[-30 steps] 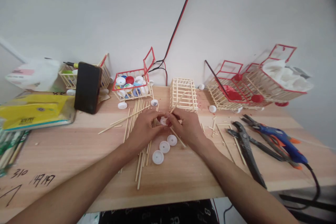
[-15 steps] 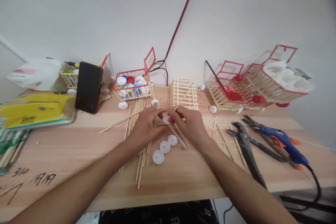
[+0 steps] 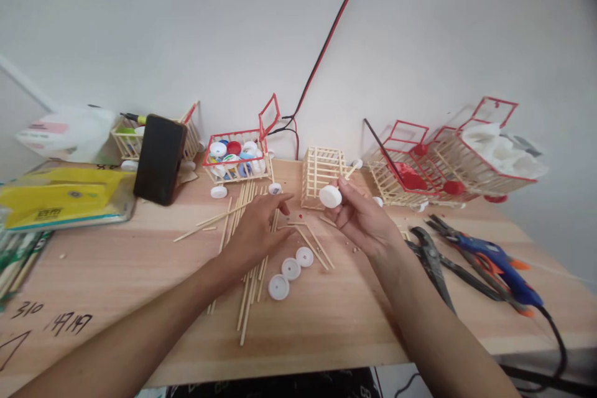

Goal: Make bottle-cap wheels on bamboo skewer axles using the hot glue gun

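My right hand (image 3: pixel 366 217) pinches a short wooden stick (image 3: pixel 351 171) that has a white bottle cap (image 3: pixel 331 196) on its near end, held up above the table. Behind it stands a small basket of wooden sticks (image 3: pixel 319 174), partly hidden by the cap. Off to the left, my left hand (image 3: pixel 261 224) is open, thumb and fingers apart, over a bundle of loose sticks (image 3: pixel 245 305). Between my forearms lie three white bottle caps (image 3: pixel 291 268), hollow side up, in a slanting row. Two thin sticks (image 3: pixel 313 245) rest beyond them.
A red-trimmed stick cart (image 3: pixel 237 161) full of caps stands at the back; more carts (image 3: pixel 405 168) are at the right. Pliers (image 3: pixel 433 267) and a blue glue gun (image 3: pixel 501 258) lie on the right. A phone (image 3: pixel 159 160) and a yellow packet (image 3: pixel 60 196) sit at the left.
My hands have parted. The right hand has lifted the stick and turned it so the white cap's outside shows; the left has let go and its fingers have spread.
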`<state>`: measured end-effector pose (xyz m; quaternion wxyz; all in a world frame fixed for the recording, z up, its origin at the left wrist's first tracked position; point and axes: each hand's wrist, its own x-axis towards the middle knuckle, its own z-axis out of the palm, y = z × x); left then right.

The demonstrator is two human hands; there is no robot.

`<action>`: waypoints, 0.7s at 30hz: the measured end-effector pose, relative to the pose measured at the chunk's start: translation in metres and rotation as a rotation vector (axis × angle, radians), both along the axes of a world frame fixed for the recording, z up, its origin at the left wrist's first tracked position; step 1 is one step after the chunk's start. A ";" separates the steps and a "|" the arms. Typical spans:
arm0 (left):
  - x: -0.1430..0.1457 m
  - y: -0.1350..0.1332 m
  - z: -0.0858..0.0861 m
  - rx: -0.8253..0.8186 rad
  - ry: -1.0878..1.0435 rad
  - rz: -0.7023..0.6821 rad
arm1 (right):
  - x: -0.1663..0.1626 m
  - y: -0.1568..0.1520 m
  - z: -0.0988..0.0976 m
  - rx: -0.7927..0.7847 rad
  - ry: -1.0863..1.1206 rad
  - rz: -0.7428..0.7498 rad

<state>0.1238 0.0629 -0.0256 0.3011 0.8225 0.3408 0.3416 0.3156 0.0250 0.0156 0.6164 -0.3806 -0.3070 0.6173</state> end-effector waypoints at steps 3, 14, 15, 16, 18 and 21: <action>0.000 -0.001 0.002 -0.009 0.001 0.008 | -0.001 0.000 0.004 -0.058 0.147 -0.040; -0.002 -0.006 0.012 0.046 -0.095 0.066 | -0.005 0.000 -0.002 -0.143 0.042 -0.056; -0.003 -0.006 0.013 0.053 -0.110 0.062 | -0.006 0.000 -0.004 -0.129 -0.017 -0.053; -0.003 -0.007 0.014 0.055 -0.122 0.054 | -0.006 0.000 -0.006 -0.110 -0.084 -0.044; -0.004 -0.008 0.015 0.041 -0.142 0.029 | -0.007 0.000 -0.010 -0.069 -0.195 -0.019; -0.004 -0.011 0.017 -0.005 -0.165 -0.025 | -0.011 0.000 -0.012 -0.043 -0.236 0.017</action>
